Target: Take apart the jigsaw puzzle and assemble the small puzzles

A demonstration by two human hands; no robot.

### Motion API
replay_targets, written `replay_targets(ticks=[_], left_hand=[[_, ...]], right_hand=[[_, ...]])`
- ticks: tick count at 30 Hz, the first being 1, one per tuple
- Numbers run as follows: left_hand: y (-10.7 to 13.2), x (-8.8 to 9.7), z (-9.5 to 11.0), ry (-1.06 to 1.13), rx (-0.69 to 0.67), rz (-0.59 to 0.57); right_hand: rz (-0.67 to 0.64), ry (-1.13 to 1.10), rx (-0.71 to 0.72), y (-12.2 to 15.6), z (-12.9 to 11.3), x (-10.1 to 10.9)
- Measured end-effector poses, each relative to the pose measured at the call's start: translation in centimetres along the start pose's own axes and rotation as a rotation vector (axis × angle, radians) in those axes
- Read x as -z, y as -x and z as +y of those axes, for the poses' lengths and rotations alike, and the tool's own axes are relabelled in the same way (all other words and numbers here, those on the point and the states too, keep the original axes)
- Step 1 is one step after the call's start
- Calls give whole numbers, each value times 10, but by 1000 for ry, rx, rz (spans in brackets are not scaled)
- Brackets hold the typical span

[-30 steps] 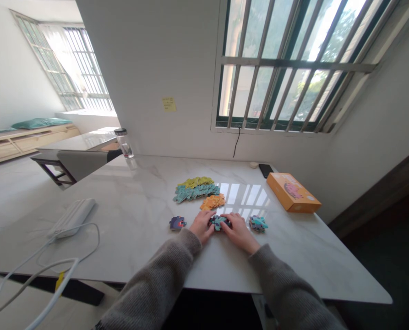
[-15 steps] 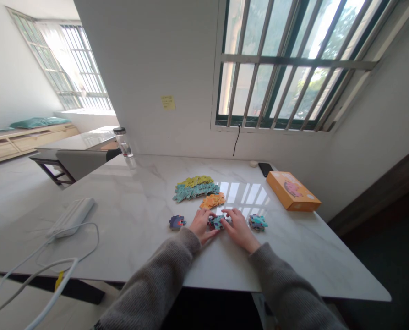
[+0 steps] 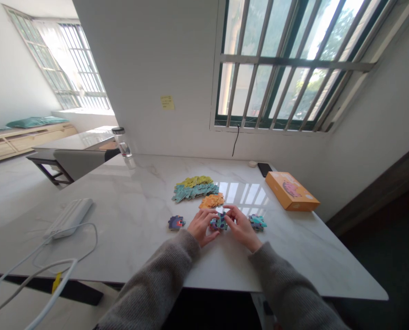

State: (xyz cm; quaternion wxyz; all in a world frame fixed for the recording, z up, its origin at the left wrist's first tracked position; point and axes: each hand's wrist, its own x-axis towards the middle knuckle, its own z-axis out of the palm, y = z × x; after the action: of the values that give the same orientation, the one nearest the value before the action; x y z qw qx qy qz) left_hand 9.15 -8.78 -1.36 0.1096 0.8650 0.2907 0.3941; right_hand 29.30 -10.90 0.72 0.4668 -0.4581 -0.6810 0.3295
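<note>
Both hands meet at the middle of the white marble table. My left hand and my right hand pinch a small cluster of joined puzzle pieces between their fingertips and hold it tilted a little off the tabletop. A dark joined cluster lies to the left of my left hand. A teal joined cluster lies just right of my right hand. Behind the hands sit sorted heaps of loose pieces: orange, teal and yellow-green.
An orange puzzle box lies at the right, with a dark phone behind it. A white power strip with looping cables lies at the left. A clear bottle stands at the far left corner. Barred window behind.
The cluster lay flat under both hands a second ago. Now my fingers have raised and tilted it, and my hands have drawn a little further from me.
</note>
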Motion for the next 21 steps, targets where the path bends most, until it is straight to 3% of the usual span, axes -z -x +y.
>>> replay_targets(ticks=[7,11,18,21], left_hand=[[1,8,8,-53,-20,-60],[7,27,7,-60,16,-42],[48,92,-36,-113,210,3],[64,109,-55,-118,272,31]], right_hand=[[-97,-33,7,3,-8,-3],[-28,14,28,4,-7,0],[5,241,111,6,-2,2],[-11,286,166,6,-2,1]])
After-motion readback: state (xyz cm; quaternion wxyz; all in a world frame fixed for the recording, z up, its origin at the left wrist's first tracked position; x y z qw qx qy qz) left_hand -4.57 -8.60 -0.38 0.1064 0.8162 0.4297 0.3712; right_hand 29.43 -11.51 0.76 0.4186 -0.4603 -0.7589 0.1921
